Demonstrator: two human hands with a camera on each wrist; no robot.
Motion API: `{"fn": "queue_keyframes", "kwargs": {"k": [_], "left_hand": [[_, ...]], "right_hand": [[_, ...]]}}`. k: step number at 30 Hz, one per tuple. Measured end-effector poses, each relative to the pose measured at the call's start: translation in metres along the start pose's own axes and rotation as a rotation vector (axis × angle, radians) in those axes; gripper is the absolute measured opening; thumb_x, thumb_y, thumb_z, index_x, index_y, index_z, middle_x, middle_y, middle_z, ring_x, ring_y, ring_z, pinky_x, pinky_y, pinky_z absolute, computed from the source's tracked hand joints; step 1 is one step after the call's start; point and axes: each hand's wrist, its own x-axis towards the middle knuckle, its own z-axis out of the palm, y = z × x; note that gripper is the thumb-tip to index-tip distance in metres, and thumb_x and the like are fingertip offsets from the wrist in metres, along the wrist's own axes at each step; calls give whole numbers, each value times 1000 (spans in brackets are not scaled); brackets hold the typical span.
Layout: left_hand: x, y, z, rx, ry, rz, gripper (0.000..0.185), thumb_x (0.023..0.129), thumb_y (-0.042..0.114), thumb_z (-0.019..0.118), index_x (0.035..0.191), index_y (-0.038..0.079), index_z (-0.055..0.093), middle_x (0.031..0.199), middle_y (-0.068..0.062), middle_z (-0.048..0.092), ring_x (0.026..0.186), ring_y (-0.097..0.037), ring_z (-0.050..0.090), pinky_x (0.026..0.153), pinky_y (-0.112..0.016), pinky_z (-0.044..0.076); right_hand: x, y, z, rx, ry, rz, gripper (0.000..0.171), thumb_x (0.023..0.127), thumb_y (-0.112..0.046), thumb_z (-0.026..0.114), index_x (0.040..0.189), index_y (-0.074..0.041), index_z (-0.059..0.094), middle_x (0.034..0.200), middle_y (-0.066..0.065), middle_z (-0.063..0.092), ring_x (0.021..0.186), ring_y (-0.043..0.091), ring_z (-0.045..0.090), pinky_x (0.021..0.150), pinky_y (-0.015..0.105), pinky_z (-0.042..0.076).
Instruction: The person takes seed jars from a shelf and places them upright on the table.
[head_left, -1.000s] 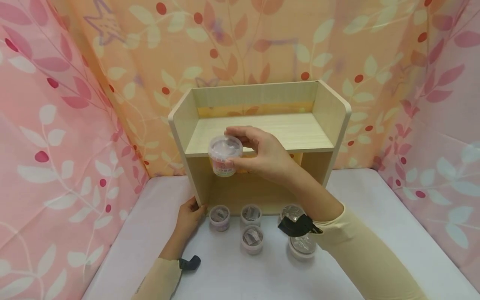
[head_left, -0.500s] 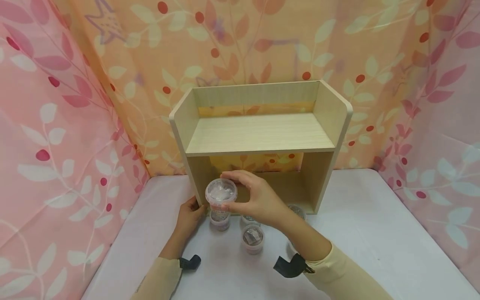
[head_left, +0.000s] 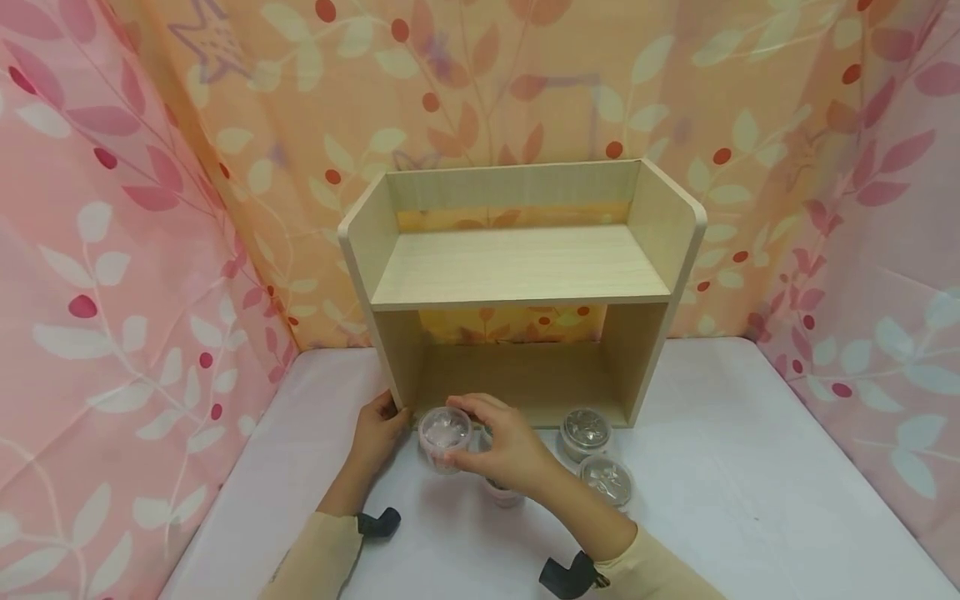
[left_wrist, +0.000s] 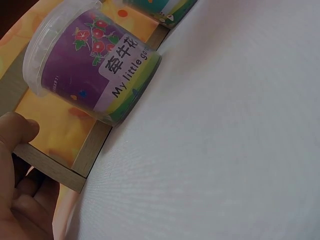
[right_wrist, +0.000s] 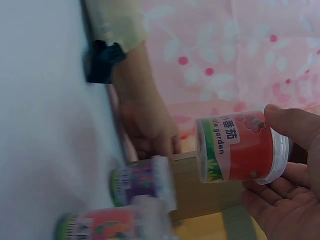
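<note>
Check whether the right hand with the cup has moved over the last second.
Yes. The right hand has brought its cup down from the shelf's upper board to table level, near the shelf's lower left corner.

Floral curtains [head_left: 135, 250] around white table [head_left: 750, 500]

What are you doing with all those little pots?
A person's right hand grips a small clear-lidded plastic pot with a red label just in front of the pale wooden two-level shelf. The left hand holds the shelf's lower left corner. A purple-labelled pot stands at the shelf's foot, and more pots sit on the white table.
</note>
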Motion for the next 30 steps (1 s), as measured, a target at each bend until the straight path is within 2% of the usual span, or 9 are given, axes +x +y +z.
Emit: {"fn": "queue_keyframes", "kwargs": {"k": [6, 11, 19, 23, 30], "left_hand": [[-8, 20, 2, 7, -31, 22, 48, 94, -4, 67, 139, -13, 54, 134, -33, 60, 124, -43, 61, 86, -14, 52], [-9, 26, 1, -3, -26, 18, 47, 93, -5, 67, 138, -12, 55, 133, -32, 62, 124, -42, 60, 86, -13, 52], [3, -2, 0, -16, 5, 9, 47, 94, -2, 68, 139, -11, 56, 133, -30, 63, 124, -42, 60, 83, -12, 51], [1, -6, 0, 21, 17, 14, 46, 94, 3, 70, 137, -7, 59, 130, -26, 66, 119, -34, 64, 82, -12, 52], [1, -8, -1, 50, 25, 48, 42, 93, 7, 73, 133, -5, 64, 125, -24, 70, 112, -24, 67, 81, -14, 52]], "right_hand": [[-8, 22, 19, -101, 2, 12, 70, 80, -31, 89, 142, -13, 60, 140, -1, 62, 130, 20, 58, 108, 42, 49], [-12, 32, 31, -154, -37, 29, 71, 82, -33, 88, 143, -14, 59, 139, 1, 62, 131, 23, 58, 109, 43, 47], [-13, 40, 42, -256, -73, -19, 70, 83, -36, 86, 143, -11, 59, 142, 4, 61, 132, 23, 57, 110, 40, 47], [-14, 42, 47, -313, -97, -18, 71, 83, -37, 86, 143, -12, 59, 142, 6, 61, 132, 23, 57, 110, 40, 47], [-14, 41, 52, -312, -148, 4, 70, 83, -34, 86, 143, -11, 59, 142, 5, 61, 131, 21, 58, 110, 35, 47]]}}
